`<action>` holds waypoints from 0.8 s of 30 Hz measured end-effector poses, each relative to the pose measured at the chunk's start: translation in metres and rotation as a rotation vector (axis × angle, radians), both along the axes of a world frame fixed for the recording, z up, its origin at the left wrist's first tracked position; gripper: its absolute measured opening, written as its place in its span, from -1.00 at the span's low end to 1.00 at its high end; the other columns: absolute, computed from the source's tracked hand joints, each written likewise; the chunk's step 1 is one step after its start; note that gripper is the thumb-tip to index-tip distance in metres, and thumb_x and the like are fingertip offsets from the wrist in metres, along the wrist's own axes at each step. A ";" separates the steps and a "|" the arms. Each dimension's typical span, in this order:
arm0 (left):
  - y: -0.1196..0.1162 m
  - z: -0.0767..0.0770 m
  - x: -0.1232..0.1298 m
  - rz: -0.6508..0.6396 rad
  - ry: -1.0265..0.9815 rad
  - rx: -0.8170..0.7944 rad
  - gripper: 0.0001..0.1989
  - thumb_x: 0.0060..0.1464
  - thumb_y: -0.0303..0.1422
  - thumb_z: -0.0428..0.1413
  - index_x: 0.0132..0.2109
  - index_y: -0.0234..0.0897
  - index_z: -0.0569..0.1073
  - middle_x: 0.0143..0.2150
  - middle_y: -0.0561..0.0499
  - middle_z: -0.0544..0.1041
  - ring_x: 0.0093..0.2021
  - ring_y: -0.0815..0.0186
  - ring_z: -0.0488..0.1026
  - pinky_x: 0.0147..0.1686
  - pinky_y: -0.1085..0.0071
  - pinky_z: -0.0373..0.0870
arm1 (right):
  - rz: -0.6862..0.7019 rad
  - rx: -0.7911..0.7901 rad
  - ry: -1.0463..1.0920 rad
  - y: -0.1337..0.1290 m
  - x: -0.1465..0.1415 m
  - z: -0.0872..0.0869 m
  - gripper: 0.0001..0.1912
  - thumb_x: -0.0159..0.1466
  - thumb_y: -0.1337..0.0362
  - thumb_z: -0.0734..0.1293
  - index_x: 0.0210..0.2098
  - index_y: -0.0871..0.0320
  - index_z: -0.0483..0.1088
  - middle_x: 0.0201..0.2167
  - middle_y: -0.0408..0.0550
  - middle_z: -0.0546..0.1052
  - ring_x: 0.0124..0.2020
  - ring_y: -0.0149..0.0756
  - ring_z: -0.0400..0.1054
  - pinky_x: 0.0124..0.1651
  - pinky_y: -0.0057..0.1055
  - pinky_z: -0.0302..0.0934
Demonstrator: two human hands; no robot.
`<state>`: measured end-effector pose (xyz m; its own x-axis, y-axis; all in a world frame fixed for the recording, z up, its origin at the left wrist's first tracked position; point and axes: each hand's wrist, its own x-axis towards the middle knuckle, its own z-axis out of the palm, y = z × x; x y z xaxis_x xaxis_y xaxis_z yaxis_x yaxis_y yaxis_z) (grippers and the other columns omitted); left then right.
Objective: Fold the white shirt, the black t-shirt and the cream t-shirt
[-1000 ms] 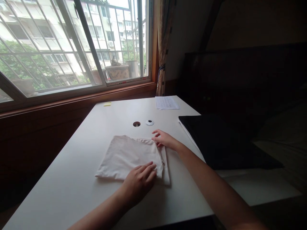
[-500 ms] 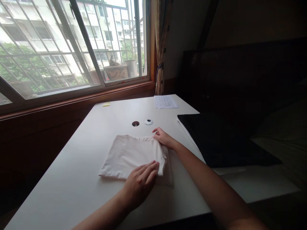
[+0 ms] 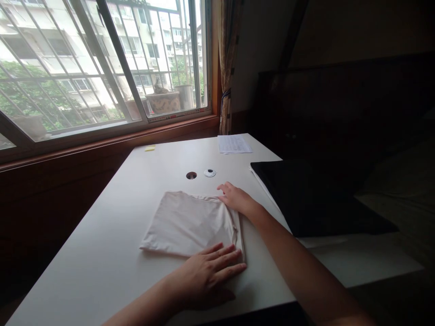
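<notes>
A folded white garment (image 3: 186, 222), which looks like a T-shirt, lies flat on the white table (image 3: 102, 253). My left hand (image 3: 214, 274) rests palm down over its near right corner, fingers spread and straight. At the far right corner is my right hand (image 3: 237, 199); its thumb touches the garment's edge while the fingers reach out loosely, apart from the thumb. A few creases run across the cloth, and its right side shows several stacked layers.
Beyond the garment are a round hole (image 3: 191, 175) in the tabletop and a round white cap (image 3: 210, 173). Papers (image 3: 234, 144) and a yellow slip (image 3: 150, 148) lie near the far edge. Black cloth (image 3: 306, 199) covers the right side. A barred window (image 3: 102, 63) stands behind.
My left hand has slid right and nearer, its fingers now spread. The garment's right flap has shifted outward over the layer beneath. My right hand has moved slightly right.
</notes>
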<state>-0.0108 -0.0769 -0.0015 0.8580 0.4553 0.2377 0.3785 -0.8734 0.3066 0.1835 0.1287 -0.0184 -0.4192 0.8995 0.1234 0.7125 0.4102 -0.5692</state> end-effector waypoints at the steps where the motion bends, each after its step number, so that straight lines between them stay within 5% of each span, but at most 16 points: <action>1: 0.000 0.005 -0.001 -0.022 -0.005 -0.024 -0.36 0.35 -0.19 0.09 0.45 -0.26 0.13 0.44 -0.17 0.26 0.46 0.12 0.14 0.44 0.13 0.10 | 0.001 0.027 -0.021 -0.001 0.001 0.001 -0.65 0.30 0.27 0.40 0.09 0.06 0.46 0.01 0.07 0.42 -0.14 -0.13 0.41 -0.02 -0.27 0.22; 5: 0.005 0.016 -0.007 0.052 -0.009 -0.010 -0.35 0.38 -0.24 0.07 0.48 -0.28 0.07 0.46 -0.15 0.23 0.48 0.16 0.08 0.45 0.13 0.08 | 0.146 0.236 -0.098 -0.007 -0.002 0.004 -0.61 0.38 0.18 0.36 0.18 0.01 0.42 0.07 0.06 0.42 0.07 -0.05 0.32 0.18 -0.19 0.17; 8: 0.014 0.006 -0.015 0.213 0.052 0.092 -0.29 0.38 -0.20 0.07 0.50 -0.29 -0.02 0.48 -0.22 0.17 0.51 0.06 -0.02 0.43 -0.06 0.08 | 0.256 0.255 -0.151 -0.009 -0.006 0.000 -0.54 0.35 0.06 0.40 0.21 -0.09 0.41 0.17 0.02 0.38 0.15 0.00 0.22 0.25 -0.07 0.12; 13: 0.022 -0.022 -0.023 0.256 0.117 0.210 -0.24 0.36 0.00 0.03 0.50 -0.27 0.01 0.49 -0.27 0.11 0.51 -0.02 -0.04 0.41 -0.20 0.02 | 0.196 0.147 -0.167 0.002 0.003 -0.013 -0.43 0.34 -0.02 0.40 0.30 -0.14 0.33 0.28 0.04 0.29 0.22 0.05 0.14 0.28 0.02 0.08; 17: 0.019 -0.025 -0.018 0.220 0.132 0.210 -0.25 0.35 0.03 0.02 0.48 -0.29 0.07 0.50 -0.26 0.10 0.51 -0.04 -0.04 0.40 -0.22 0.01 | 0.175 0.153 -0.100 0.012 0.013 -0.018 -0.42 0.33 0.00 0.41 0.30 -0.10 0.33 0.24 0.03 0.34 0.19 0.00 0.17 0.32 -0.02 0.05; 24: 0.019 -0.028 0.007 0.278 0.103 0.307 -0.51 0.32 -0.18 0.12 0.27 -0.35 0.37 0.35 -0.23 0.39 0.32 -0.08 0.35 0.22 -0.05 0.38 | 0.240 0.068 0.149 0.019 0.015 -0.018 -0.80 0.26 0.21 0.48 -0.12 0.06 0.60 -0.11 0.00 0.51 -0.02 -0.14 0.37 0.17 -0.20 0.23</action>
